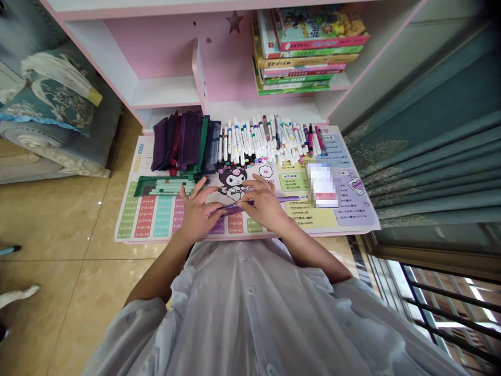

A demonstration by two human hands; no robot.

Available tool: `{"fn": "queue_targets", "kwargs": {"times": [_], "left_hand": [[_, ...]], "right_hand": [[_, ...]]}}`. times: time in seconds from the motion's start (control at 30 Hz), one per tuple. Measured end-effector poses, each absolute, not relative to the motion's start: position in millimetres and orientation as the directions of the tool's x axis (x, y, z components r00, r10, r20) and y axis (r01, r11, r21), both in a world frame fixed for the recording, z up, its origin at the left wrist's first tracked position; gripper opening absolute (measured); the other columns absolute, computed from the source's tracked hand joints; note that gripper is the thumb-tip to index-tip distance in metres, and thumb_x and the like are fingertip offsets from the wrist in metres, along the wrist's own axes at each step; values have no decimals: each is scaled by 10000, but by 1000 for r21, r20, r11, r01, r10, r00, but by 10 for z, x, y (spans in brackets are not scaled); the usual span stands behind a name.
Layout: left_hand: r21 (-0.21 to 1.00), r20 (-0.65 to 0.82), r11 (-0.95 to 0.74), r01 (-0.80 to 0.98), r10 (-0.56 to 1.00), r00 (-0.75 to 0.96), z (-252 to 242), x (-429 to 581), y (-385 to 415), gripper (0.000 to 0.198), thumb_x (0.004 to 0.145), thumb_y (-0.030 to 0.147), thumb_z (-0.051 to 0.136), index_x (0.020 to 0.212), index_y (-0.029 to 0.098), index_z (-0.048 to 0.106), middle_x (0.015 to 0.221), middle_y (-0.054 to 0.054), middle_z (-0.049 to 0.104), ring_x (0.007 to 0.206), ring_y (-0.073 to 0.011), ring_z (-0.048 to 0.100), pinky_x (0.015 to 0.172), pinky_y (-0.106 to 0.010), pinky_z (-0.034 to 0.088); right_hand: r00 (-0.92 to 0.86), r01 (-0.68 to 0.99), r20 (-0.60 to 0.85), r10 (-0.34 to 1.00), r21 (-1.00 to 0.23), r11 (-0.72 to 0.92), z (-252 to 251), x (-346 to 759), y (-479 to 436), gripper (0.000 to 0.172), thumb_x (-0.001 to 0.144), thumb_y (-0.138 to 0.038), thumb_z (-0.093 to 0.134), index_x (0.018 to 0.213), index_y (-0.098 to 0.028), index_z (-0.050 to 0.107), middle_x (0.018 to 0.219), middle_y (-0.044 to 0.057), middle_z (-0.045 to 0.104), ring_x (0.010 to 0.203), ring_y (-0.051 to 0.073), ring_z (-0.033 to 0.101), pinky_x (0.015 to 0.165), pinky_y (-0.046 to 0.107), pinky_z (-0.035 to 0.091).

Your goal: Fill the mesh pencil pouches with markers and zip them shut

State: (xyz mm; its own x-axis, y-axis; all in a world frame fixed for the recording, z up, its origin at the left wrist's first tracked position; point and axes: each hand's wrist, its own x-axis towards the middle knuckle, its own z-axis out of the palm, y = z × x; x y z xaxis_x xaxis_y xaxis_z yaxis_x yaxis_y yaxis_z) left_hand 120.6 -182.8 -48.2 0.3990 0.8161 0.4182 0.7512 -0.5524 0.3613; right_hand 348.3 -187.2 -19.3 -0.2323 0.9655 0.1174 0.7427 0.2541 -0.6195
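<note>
A slim purple pouch (290,198) lies across the desk in front of me, mostly hidden under my hands. My left hand (199,211) pinches its left end between thumb and finger, with the other fingers spread. With thumb and fingertips, my right hand (263,201) grips the pouch's upper edge close to the left thumb. Left of my left hand rests a green mesh pouch (143,187) with several pale green markers (174,186) in it. Behind both hands is a heap of white markers (250,138) with coloured ends.
Dark purple, red, green and blue pouches (190,138) are piled at the desk's back left. A blurred white item (323,185) lies at right on the printed desk mat (358,209). Books (309,57) are stacked on the shelf above. A curtain (430,120) hangs at right.
</note>
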Motion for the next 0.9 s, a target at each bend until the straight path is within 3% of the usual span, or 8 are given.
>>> {"fn": "queue_targets", "kwargs": {"times": [0.9], "left_hand": [[341, 455, -552, 761, 805, 380, -462, 1161, -1842, 198, 880, 445, 716, 753, 315, 794, 1250, -41, 723, 1425, -360, 472, 1227, -655, 47]], "right_hand": [[-172, 760, 46, 984, -629, 162, -129, 3579, -1893, 180, 838, -253, 715, 661, -222, 700, 1328, 88, 682, 1482, 398, 393, 1169, 723, 256]]}}
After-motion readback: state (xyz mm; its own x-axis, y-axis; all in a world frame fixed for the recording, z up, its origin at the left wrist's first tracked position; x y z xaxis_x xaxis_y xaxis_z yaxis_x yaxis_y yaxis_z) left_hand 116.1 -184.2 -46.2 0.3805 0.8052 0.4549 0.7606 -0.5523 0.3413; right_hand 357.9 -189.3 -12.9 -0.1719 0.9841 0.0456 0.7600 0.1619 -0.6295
